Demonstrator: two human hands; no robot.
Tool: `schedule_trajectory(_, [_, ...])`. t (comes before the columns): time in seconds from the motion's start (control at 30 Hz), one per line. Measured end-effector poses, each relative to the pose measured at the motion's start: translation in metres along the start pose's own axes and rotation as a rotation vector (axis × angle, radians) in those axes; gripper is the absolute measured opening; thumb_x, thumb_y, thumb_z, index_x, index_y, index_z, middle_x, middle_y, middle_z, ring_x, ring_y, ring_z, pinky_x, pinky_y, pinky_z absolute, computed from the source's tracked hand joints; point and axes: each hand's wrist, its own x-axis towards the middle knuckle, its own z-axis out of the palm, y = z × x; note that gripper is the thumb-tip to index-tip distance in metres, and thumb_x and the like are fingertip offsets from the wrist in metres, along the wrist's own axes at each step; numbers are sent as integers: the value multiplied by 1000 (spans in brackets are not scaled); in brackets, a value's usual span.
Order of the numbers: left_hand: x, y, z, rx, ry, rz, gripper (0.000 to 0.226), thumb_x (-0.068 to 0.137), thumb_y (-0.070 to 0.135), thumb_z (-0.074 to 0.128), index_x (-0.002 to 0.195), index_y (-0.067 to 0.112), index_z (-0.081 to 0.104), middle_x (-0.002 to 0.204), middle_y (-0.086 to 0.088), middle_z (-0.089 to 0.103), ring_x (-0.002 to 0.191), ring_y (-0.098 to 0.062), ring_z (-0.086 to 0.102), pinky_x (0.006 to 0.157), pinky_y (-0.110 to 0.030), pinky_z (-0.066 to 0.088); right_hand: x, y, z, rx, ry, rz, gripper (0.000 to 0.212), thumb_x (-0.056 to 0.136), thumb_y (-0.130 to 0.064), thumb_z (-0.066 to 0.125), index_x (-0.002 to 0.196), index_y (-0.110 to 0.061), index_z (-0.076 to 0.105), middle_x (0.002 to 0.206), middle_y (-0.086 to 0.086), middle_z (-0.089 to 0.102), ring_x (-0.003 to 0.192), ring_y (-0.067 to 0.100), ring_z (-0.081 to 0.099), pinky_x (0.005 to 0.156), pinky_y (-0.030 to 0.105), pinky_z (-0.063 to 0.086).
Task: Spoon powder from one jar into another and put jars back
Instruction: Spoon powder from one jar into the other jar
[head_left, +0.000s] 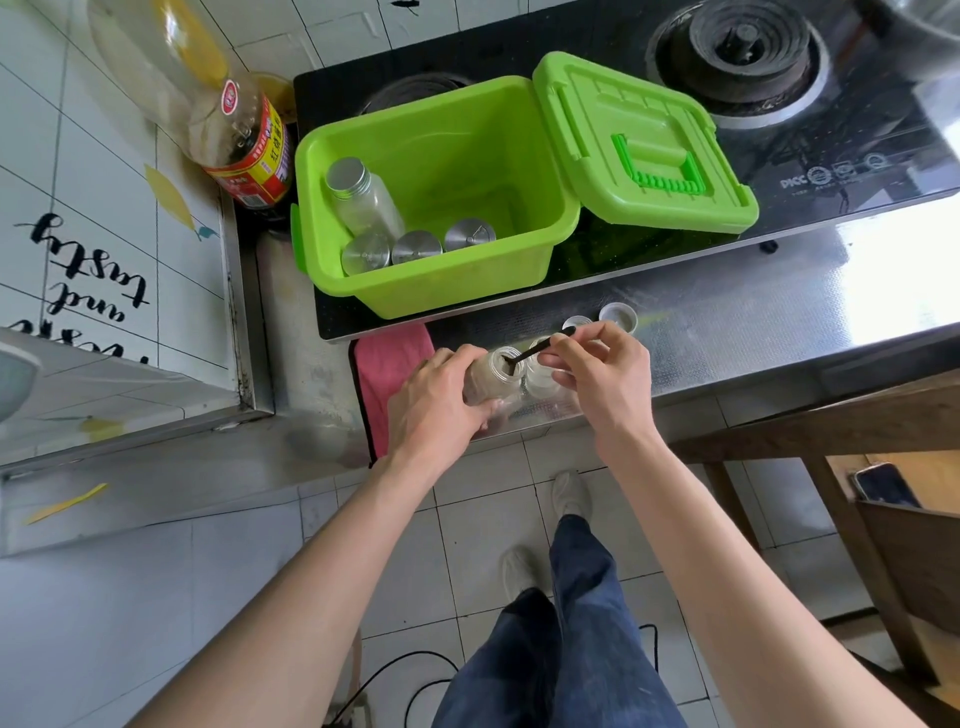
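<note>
- Steel worktop (727, 322) in front of a black hob (779, 130). We log two open jars at the worktop's near edge, side by side; we cannot tell whether they touch.
- Left jar (491, 384): small, clear, with pale powder inside. The left grip (436, 400) is wrapped round its body. We judge it light, smooth-walled and easily tipped, so it is best held low on the wall.
- Right jar (543, 387): same kind, standing free, partly under the right grip (597, 369).
- Spoon (530, 353): thin, black, and stiff by our judgement. The right grip pinches the handle end, and the bowl sits inside the left jar's mouth.
- Two lids (618, 316): just beyond the jars, open side up.
- Green bin (436, 280): on the hob, with its cover (644, 150) open at its right. Four capped jars (363, 197) stand along its left and near walls, with floor space free.
- Pink cloth (389, 364): just left of the left grip.
- Oil bottle (244, 150): back left, well apart.
- Obstructions: none between jars and bin. We judge the narrow jar mouths and the worktop edge to be the main hazards.
</note>
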Motion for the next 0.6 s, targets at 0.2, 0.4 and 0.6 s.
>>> schedule_trajectory(0.2, [0, 0, 0, -2, 4, 4, 49, 81, 51, 81, 123, 45, 57, 111, 15, 63, 99, -17, 62, 69, -33, 46, -3, 2, 8, -13, -55, -17, 13, 93, -9, 71, 85, -9, 61, 82, 16, 78, 79, 22, 79, 65, 24, 58])
schedule_trajectory(0.4, [-1, -1, 1, 8, 6, 2, 50, 82, 50, 82, 125, 44, 57, 112, 15, 64, 100, -18, 63, 70, -33, 49, 0, -3, 5, 54, -51, 42, 10, 94, -7, 71, 88, -7, 62, 82, 16, 78, 75, 17, 77, 66, 24, 59])
schedule_trajectory(0.6, [-3, -4, 0, -9, -1, -8, 51, 84, 52, 80, 127, 43, 55, 113, 15, 63, 99, -17, 63, 68, -32, 44, 6, -5, -2, 121, -1, 103, 13, 93, -8, 71, 86, -11, 60, 105, 29, 74, 79, 19, 76, 66, 21, 59])
